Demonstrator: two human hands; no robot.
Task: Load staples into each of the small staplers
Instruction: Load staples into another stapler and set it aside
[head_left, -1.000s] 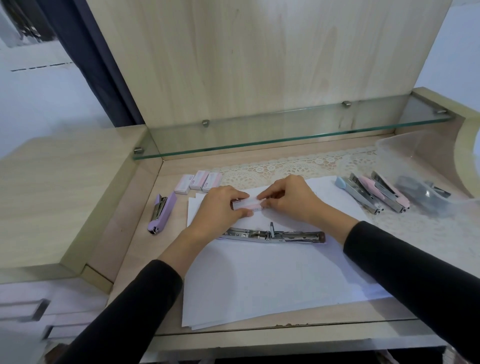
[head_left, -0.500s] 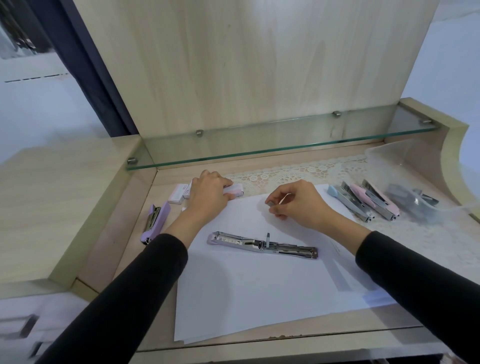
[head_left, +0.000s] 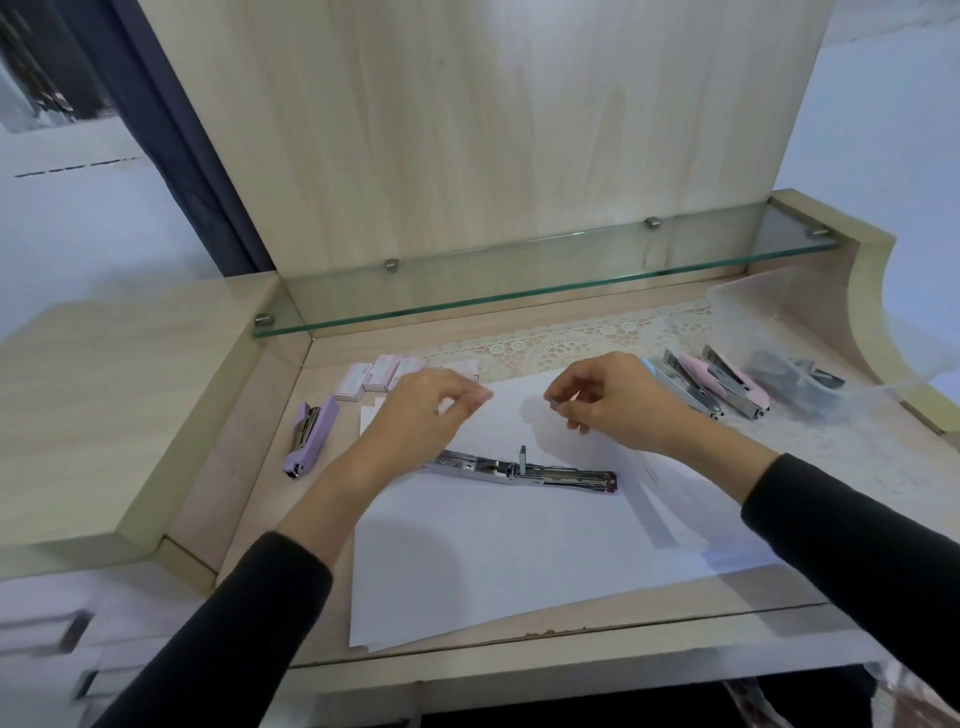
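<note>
**Staple strip pinched above the opened stapler**

At far left, 1 purple stapler (head_left: 310, 435) lies closed on the wooden desk (head_left: 249, 467). Just behind it, a row of small staple boxes (head_left: 363, 378) sits at the desk's rear. The left hand (head_left: 421, 410) hovers near the boxes, over the white paper (head_left: 519, 561). Its fingers are loosely bent and hold nothing visible, though it is blurred. On the paper in front of both hands, 1 opened stapler (head_left: 519, 470) lies flat, its metal track exposed. The right hand (head_left: 608, 400) is raised above the paper, thumb and fingertips pinching a short staple strip (head_left: 555, 401). Further right, on a lace mat (head_left: 545, 345), lie 1 blue stapler (head_left: 678, 385) and 1 pink stapler (head_left: 730, 383) side by side. Beside them is a clear plastic bag (head_left: 789, 374) holding dark items.
</note>
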